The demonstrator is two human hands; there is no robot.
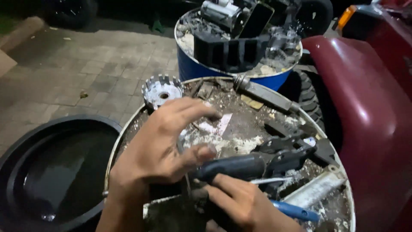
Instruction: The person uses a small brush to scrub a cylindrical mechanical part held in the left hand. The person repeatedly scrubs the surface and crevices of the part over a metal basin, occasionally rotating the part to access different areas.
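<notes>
On the dirty round top of a rusty metal drum (240, 124), the left hand (161, 146) hovers with its fingers (193, 111) spread and curled, thumb tip touching the near end of a dark blue-black tool handle (234, 166). The right hand (244, 202) lies just below that handle, fingers pressed together around a thin metal rod (270, 180) and a blue-handled tool (296, 212). A black metal bracket (287, 148) sits against the far end of the handle. A silver toothed clutch basket (162, 91) rests at the drum's far-left rim. Beyond the drum stands a blue barrel (193, 66) filled with parts; left of it lies a black round tub (51, 172), and right of it a dark red vehicle body (365, 107).
</notes>
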